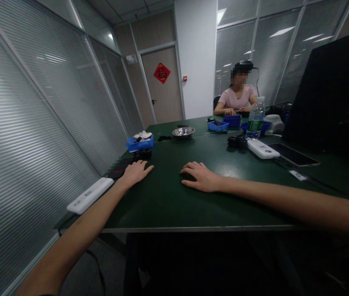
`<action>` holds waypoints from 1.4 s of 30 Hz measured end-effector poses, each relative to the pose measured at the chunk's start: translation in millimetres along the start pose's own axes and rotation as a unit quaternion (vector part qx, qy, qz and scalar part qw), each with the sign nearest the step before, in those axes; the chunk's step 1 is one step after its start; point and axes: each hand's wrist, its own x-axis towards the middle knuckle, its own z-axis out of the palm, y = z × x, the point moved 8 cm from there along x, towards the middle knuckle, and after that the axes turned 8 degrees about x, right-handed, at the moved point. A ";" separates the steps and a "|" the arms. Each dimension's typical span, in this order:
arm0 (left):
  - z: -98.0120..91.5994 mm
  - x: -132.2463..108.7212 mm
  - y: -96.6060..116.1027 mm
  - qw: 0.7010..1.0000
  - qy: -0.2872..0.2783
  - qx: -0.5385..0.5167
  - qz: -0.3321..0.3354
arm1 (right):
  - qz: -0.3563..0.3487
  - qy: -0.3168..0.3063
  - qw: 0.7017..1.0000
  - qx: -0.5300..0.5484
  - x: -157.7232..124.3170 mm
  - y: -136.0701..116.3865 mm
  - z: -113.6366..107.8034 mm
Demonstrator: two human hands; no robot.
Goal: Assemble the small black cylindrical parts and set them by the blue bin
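Observation:
Both my hands lie on the green table. My left hand is flat with its fingers stretched forward, close to a black coiled bundle and a dark flat object. My right hand rests palm down at the middle, fingers spread and pointing left, holding nothing. Beyond the left hand stands a blue basket with white and dark items in it. A shiny metal bowl sits farther back with something pale inside.
White power banks lie at left and right. A phone, a water bottle and blue trays stand on the right. A dark panel rises there. Another person sits at the far end.

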 end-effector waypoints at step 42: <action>-17.8 -16.1 35.6 0.996 0.012 -0.018 0.086 | 0.388 0.130 0.864 -0.294 -92.4 199.0 -183.1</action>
